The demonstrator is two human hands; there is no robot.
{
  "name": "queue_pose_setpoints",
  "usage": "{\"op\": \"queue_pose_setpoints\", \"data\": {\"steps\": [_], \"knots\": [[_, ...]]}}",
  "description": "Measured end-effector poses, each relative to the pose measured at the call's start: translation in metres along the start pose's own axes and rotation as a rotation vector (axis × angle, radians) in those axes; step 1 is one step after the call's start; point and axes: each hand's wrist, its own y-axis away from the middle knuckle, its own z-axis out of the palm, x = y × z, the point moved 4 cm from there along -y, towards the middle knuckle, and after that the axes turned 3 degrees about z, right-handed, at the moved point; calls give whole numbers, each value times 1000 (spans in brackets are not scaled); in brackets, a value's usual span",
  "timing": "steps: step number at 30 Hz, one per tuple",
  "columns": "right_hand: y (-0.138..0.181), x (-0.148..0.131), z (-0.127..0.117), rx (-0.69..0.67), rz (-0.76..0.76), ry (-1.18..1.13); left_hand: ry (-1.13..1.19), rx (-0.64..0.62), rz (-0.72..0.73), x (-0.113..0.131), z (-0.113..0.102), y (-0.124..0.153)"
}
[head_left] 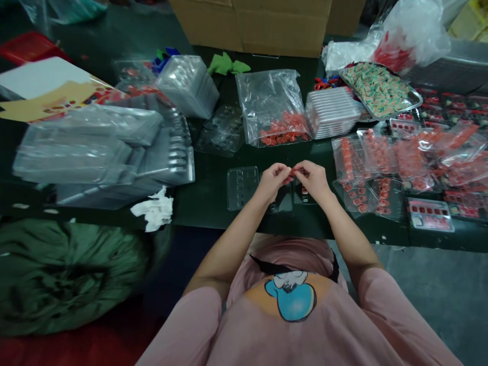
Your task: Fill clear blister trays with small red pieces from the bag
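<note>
My left hand (273, 180) and my right hand (311, 178) meet over the table, fingertips pinched together on a small red piece (292, 173). Its exact kind is too small to make out, and the fingers cover most of it. Below my hands lie clear plastic trays, partly hidden by them. To the left of my left hand is a flat clear tray (241, 189) with a column of small moulded pockets. Beyond my hands, a clear plastic bag (269, 96) lies with a heap of small orange-red pieces (285, 128) at its mouth.
Stacked clear trays (87, 145) fill the left side, near a crumpled white tissue (154, 209). On the right lie several trays of red pieces (375, 150) and a tray of small patterned pieces (381, 89). A cardboard box (259, 25) stands behind; a green sack (68, 274) sits lower left.
</note>
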Motion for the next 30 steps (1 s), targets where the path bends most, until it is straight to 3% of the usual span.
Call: {"op": "queue_pose_setpoints", "data": {"steps": [4,9,13,18,21,25,30], "knots": [[11,0,-13,15,-43,19,295,-45,-179,-11,12,2],[34,4,-22,-16,-53,-30,263,-92,-206,-22,20,10],[49,12,-29,-30,32,-140,84,-110,-39,-26,20,16],[60,32,-47,153,197,-162,-362,-241,175,-26,26,27],[64,40,-51,187,236,-181,-612,-349,360,-25,33,32],[67,41,-49,156,251,-159,-733,-432,505,-31,36,32],[65,40,-45,135,243,-130,-831,-476,556,-40,37,28]]}}
